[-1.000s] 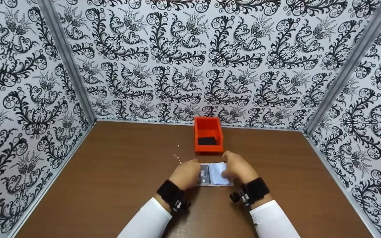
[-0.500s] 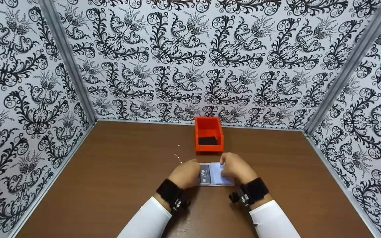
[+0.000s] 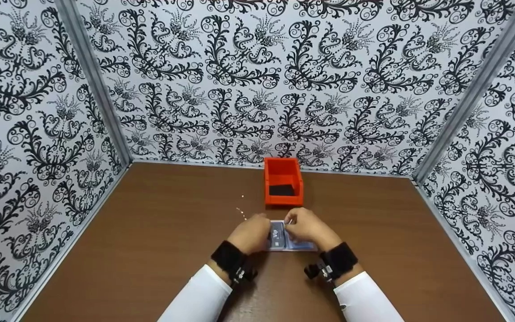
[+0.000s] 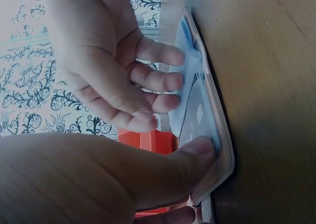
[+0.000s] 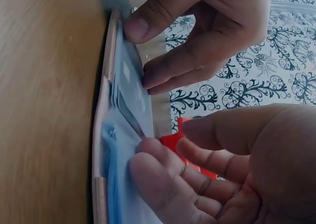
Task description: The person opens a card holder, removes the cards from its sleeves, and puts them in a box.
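Observation:
An open card holder with clear plastic sleeves lies on the table in front of me. A dark grey card marked "Vip" shows in its left half. My left hand grips the left end, its thumb pressed on the inner face and the other fingers at the far edge. Over the right half is my right hand. In the right wrist view its fingertips touch the pale blue sleeves by the fold, with the thumb held apart from them.
An orange-red bin stands just beyond the card holder, with a flat black piece inside. Small pale marks are on the brown table left of it. Patterned walls enclose the table.
My right hand has moved left across the right half, from its outer side toward the fold. The left hand stays at the left end.

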`<control>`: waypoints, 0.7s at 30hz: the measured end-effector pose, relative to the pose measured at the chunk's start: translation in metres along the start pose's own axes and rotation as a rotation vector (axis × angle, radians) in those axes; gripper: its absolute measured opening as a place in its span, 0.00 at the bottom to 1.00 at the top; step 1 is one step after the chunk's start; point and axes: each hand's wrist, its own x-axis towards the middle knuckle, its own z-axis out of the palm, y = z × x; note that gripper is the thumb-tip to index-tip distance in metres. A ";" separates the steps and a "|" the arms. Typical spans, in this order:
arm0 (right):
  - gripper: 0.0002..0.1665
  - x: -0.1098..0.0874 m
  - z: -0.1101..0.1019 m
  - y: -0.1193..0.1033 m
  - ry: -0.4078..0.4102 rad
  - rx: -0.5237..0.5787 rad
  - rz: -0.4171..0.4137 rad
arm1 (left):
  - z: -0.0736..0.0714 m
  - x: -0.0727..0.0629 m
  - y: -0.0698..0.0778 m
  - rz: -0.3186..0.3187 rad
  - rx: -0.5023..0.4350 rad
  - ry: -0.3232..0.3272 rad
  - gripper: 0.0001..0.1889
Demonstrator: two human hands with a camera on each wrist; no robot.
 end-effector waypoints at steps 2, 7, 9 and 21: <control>0.02 0.000 0.000 0.001 -0.007 0.000 0.015 | 0.000 0.000 0.000 -0.006 0.010 -0.001 0.12; 0.04 0.001 0.000 0.006 -0.020 0.027 0.033 | 0.000 -0.001 0.001 -0.016 0.036 0.001 0.12; 0.06 0.002 -0.001 0.008 -0.021 0.036 0.032 | 0.001 0.000 0.001 -0.017 0.047 0.006 0.11; 0.16 0.006 0.000 0.018 -0.030 0.139 0.052 | 0.007 0.002 0.004 0.026 0.122 0.055 0.11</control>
